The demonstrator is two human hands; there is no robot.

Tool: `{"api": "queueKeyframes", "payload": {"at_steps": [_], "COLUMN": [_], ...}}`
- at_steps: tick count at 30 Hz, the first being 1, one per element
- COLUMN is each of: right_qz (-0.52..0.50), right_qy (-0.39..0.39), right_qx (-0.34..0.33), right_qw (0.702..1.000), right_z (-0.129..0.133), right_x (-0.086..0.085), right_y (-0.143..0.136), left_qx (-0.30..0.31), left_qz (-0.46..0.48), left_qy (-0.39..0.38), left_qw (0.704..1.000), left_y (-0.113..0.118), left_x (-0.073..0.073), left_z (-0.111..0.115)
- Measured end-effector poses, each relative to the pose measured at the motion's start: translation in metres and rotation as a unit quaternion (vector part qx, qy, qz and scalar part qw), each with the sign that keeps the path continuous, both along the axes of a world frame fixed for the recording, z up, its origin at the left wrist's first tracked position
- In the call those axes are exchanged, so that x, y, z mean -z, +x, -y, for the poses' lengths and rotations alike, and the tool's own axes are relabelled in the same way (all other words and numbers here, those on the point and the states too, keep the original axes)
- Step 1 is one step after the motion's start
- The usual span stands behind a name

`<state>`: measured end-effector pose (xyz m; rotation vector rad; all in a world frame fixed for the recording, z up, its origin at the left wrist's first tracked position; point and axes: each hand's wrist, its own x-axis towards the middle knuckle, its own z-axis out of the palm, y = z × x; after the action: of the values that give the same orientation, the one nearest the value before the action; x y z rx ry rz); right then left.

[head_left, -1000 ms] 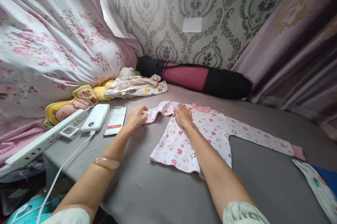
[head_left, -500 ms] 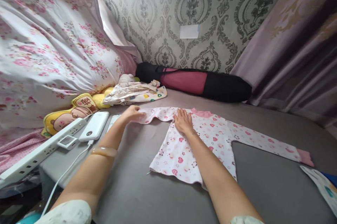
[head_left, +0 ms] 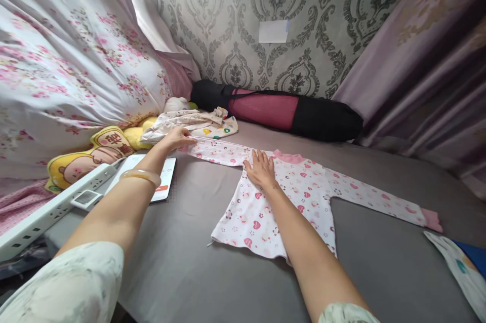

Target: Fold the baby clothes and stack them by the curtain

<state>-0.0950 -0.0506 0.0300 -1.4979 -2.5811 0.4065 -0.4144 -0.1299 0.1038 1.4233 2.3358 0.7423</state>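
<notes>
A small long-sleeved shirt (head_left: 304, 196), white with pink hearts and a pink collar, lies spread on the grey sheet. Its right-hand sleeve stretches out to a pink cuff. My left hand (head_left: 177, 139) is closed on the cuff end of the left-hand sleeve, which is drawn out nearly straight. Flat on the shirt near that sleeve's shoulder rests my right hand (head_left: 261, 168), fingers spread.
Crumpled patterned cloth (head_left: 182, 123) lies behind my left hand. A phone (head_left: 167, 178), a power strip (head_left: 49, 216) and a yellow plush (head_left: 91, 161) are at left. A black and pink long bag (head_left: 266, 110) lies by the wall; another cloth (head_left: 455, 267) is at right.
My left hand has moved left and away from me with the cuff, and the sleeve is straighter. More of the phone shows. My right hand still lies on the shirt. The view has tilted down slightly.
</notes>
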Motion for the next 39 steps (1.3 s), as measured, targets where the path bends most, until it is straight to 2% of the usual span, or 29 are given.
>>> {"api": "queueKeyframes", "payload": {"at_steps": [4, 9, 15, 18, 20, 21, 23, 25, 27, 29, 32, 36, 39], "right_qz": [0.014, 0.017, 0.016, 0.017, 0.018, 0.018, 0.016, 0.014, 0.015, 0.015, 0.012, 0.014, 0.013], "right_qy": [0.000, 0.005, 0.008, 0.009, 0.007, 0.006, 0.006, 0.009, 0.013, 0.017, 0.016, -0.029, -0.071], "right_qx": [-0.003, -0.004, -0.002, -0.005, -0.005, -0.005, -0.005, -0.005, -0.005, -0.005, -0.007, -0.034, -0.067], "right_qw": [1.000, 1.000, 1.000, 1.000, 1.000, 1.000, 1.000, 1.000, 1.000, 1.000, 1.000, 0.999, 0.995], "right_z": [0.000, 0.000, 0.002, 0.002, 0.002, 0.002, 0.001, 0.001, 0.002, 0.002, 0.002, -0.005, -0.012], "right_x": [0.000, 0.000, -0.002, -0.002, -0.002, -0.002, -0.001, -0.001, -0.001, 0.000, 0.000, -0.006, -0.012], "right_y": [-0.001, -0.001, -0.001, -0.001, -0.001, -0.001, -0.001, -0.001, -0.001, -0.001, -0.001, 0.002, 0.016], "left_qx": [-0.019, -0.058, -0.081, -0.093, -0.066, -0.030, 0.089, 0.201, 0.257, 0.269, 0.241, 0.206, 0.195], "left_qz": [-0.060, -0.135, -0.241, -0.304, -0.317, -0.309, -0.257, -0.182, -0.142, -0.121, -0.114, -0.136, -0.140], "left_qy": [-0.032, -0.074, -0.123, -0.098, -0.054, -0.025, 0.013, 0.034, 0.049, 0.039, -0.006, -0.038, -0.039], "left_qw": [0.997, 0.986, 0.959, 0.943, 0.945, 0.950, 0.962, 0.962, 0.955, 0.955, 0.964, 0.968, 0.970], "left_y": [0.000, 0.012, 0.034, 0.054, 0.075, 0.088, 0.117, 0.145, 0.166, 0.176, 0.173, 0.163, 0.162], "left_x": [0.010, 0.021, 0.031, 0.030, 0.031, 0.033, 0.040, 0.052, 0.065, 0.076, 0.083, 0.081, 0.079], "left_z": [-0.009, -0.018, -0.019, -0.019, -0.021, -0.023, -0.028, -0.036, -0.044, -0.051, -0.058, -0.060, -0.061]}}
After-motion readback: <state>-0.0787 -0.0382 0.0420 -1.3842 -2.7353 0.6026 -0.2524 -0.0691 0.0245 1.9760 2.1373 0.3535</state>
